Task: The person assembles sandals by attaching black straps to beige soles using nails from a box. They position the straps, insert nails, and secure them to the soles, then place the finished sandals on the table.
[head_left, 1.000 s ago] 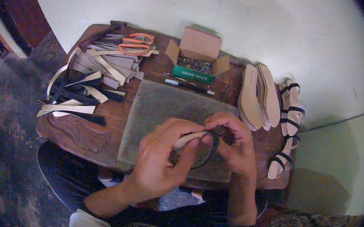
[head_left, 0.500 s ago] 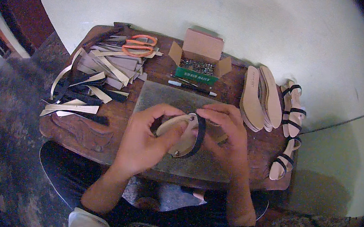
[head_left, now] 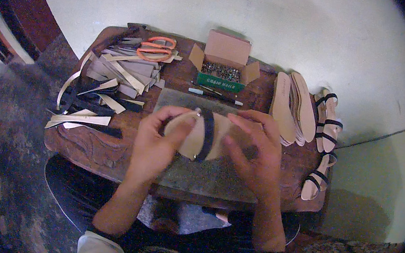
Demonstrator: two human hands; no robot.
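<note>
Above the grey slab [head_left: 197, 176] on the table, I hold a sandal [head_left: 221, 137] with a beige insole and one black strap [head_left: 207, 136] across it. Small shiny metal spots show on the sole at the strap's two ends. My left hand [head_left: 155, 143] is closed round the rounded left end, its thumb lying on top of the insole. At the other end my right hand [head_left: 257, 152] has its fingers on the far edge and its thumb by the insole. The underside of the sandal and some fingertips are hidden.
Orange-handled scissors [head_left: 156, 49] lie on grey and cream strips [head_left: 124, 70]; black strips [head_left: 90, 99] are nearer. An open green box [head_left: 220, 82] of nails stands behind a pen [head_left: 215, 96]. Beige insoles [head_left: 284, 108] are stacked at right, beside black-strapped sandals [head_left: 330, 126] along the edge.
The sandal has turned from a tilted pose to lying flatter, with its insole facing up. Both hands have turned with it, and it has shifted slightly left and away from me.
</note>
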